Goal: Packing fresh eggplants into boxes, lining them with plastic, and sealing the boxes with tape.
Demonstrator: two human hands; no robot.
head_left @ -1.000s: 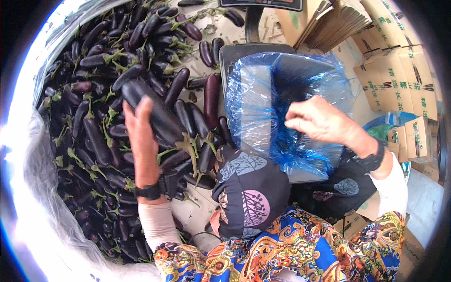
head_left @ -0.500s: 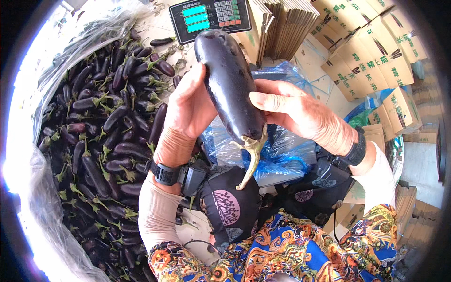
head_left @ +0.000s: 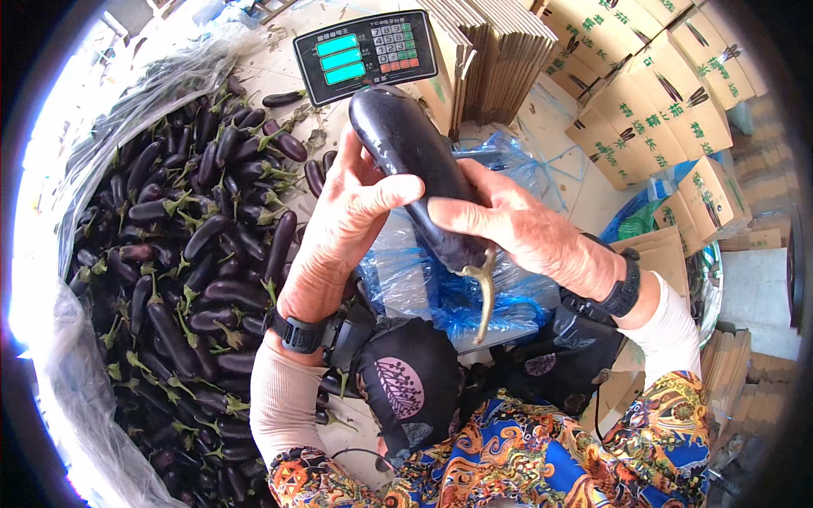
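Note:
A large, glossy dark eggplant (head_left: 406, 140) is held up between my two hands. Its rounded end points away and to the left; the green stem curves down toward me. My left hand (head_left: 356, 182) wraps the left side with the thumb across the top, its other fingers partly hidden underneath. On the right side near the stem, my right hand (head_left: 508, 212) grips with its thumb on top. Beneath the hands lies blue clear plastic film (head_left: 474, 300), apparently over a box or tray whose contents I cannot make out.
To the left is a big heap of eggplants (head_left: 207, 233), bordered by clear plastic sheeting (head_left: 85, 339). A scale display (head_left: 368, 55) stands ahead. Flattened cardboard (head_left: 500, 68) leans beside it, with printed cartons (head_left: 652, 110) stacked at the far right.
The eggplant has come slightly nearer to me and its stem end has swung right. My left thumb has shifted from its side onto the top.

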